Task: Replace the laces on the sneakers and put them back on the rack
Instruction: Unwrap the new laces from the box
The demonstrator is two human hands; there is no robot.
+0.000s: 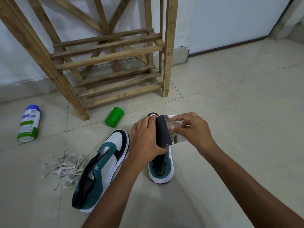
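Nearest to us, our two forearms reach in from the bottom edge of the view and meet over the tiled floor point(230, 112). Our left hand point(146, 137) grips a small dark packet point(163, 132) by its black side, fingers curled round it. Our right hand point(192, 129) pinches the packet's clear wrapping and pale card at the other end; we cannot tell what is inside.

Directly beneath the hands stands the right sneaker point(162, 170), teal and white, toe pointing away, its front half hidden by the left hand and the packet. Just beside it, to the left, lies the left sneaker point(100, 170), unlaced, its tongue loose, heel toward us. Touching its left flank is a tangle of pale old laces point(65, 168) spread on the floor.

Further out, a green jar point(114, 117) lies on its side beyond the sneakers. Well apart, toward the floor's left edge, a white and green bottle with a blue cap point(28, 123) also lies on its side. The wooden rack point(107, 63) stands against the far wall, its slatted shelves bare.
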